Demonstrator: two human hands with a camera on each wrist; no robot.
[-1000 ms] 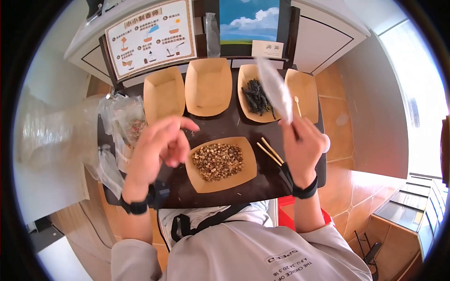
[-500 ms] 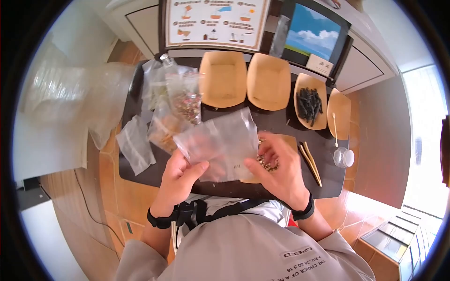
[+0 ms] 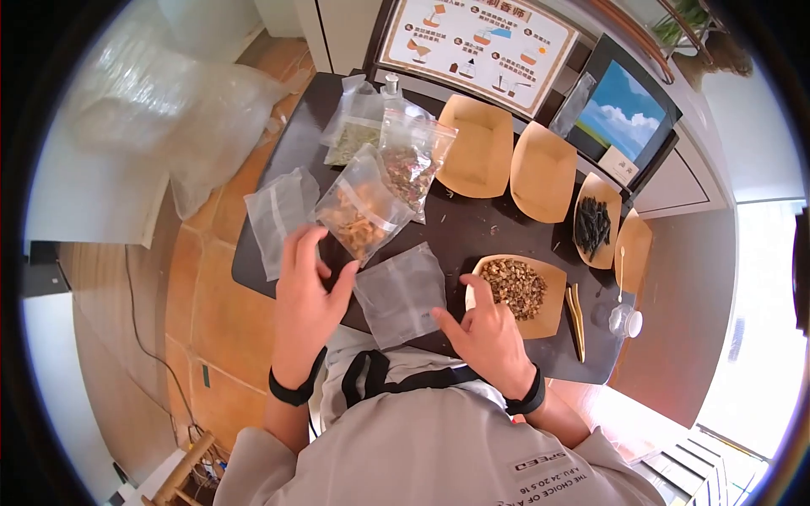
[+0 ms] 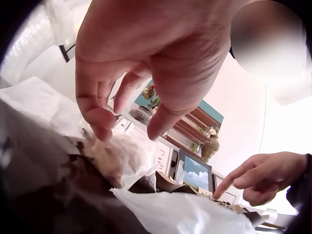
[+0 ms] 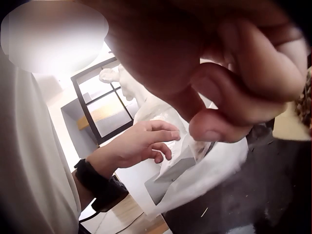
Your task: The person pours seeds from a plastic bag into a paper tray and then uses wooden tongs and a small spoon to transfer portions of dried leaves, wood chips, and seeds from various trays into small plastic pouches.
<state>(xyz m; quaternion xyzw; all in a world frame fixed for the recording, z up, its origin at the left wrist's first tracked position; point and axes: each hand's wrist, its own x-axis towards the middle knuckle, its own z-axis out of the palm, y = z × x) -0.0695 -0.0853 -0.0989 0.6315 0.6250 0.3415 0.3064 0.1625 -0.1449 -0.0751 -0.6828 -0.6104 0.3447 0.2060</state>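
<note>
My left hand (image 3: 305, 295) hovers with loosely bent fingers at the near edge of a zip bag of orange dried pieces (image 3: 353, 221); nothing is between finger and thumb in the left wrist view. Flat on the table between both hands lies an empty clear plastic bag (image 3: 401, 297). My right hand (image 3: 491, 344) holds nothing, its index finger stretched to the rim of a paper tray (image 3: 550, 319) of brown chopped pieces (image 3: 513, 288). The right thumb is close to the empty bag's right edge. Another empty bag (image 3: 277, 211) lies left of the orange pieces.
Bags of mixed dried petals (image 3: 409, 173) and green bits (image 3: 354, 139) lie farther back. Two empty paper trays (image 3: 477, 148) stand beside them. At the right are a tray of black strips (image 3: 593, 223), wooden tongs (image 3: 575, 325) and a small jar (image 3: 623, 320).
The clear bag went from my right hand to between both hands, and now lies flat on the table. My left hand has moved to the orange pieces' bag. The head view has swung left.
</note>
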